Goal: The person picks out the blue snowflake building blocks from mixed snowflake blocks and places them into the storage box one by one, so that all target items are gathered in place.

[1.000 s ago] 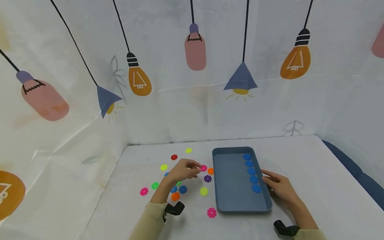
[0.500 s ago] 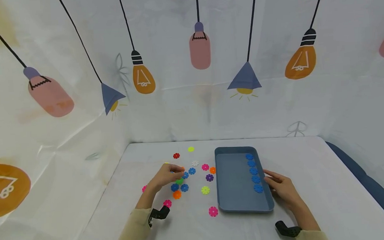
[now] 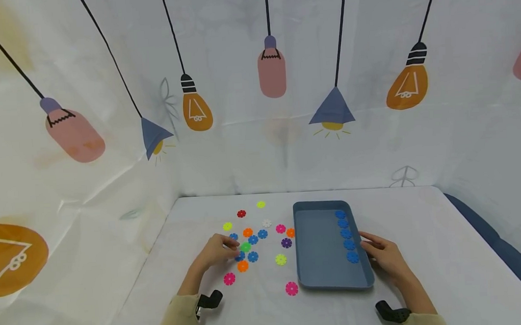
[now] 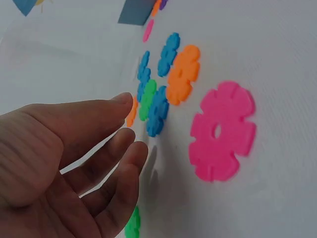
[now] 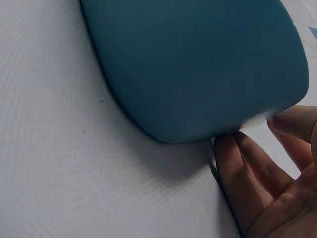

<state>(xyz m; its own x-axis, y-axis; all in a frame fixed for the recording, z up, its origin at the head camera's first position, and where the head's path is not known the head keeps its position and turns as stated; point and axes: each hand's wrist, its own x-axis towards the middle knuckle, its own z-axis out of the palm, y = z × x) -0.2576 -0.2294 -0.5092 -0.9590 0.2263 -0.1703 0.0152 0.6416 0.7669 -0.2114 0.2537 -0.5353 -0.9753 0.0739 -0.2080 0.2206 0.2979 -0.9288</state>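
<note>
From the head camera, small flower-shaped discs of many colours lie scattered on the white surface, left of a blue tray. Five blue discs sit in a line along the tray's right inner wall. The left hand reaches into the scatter, fingertips at a blue disc beside a green one. The right hand rests against the tray's right rim.

In the left wrist view, the left hand hovers with its grip loosely open, fingers relaxed and holding nothing, just beside the blue disc; a pink disc lies flat nearby.

In the right wrist view, the right hand has relaxed fingers touching the tray at its rounded corner, its grip open.
</note>
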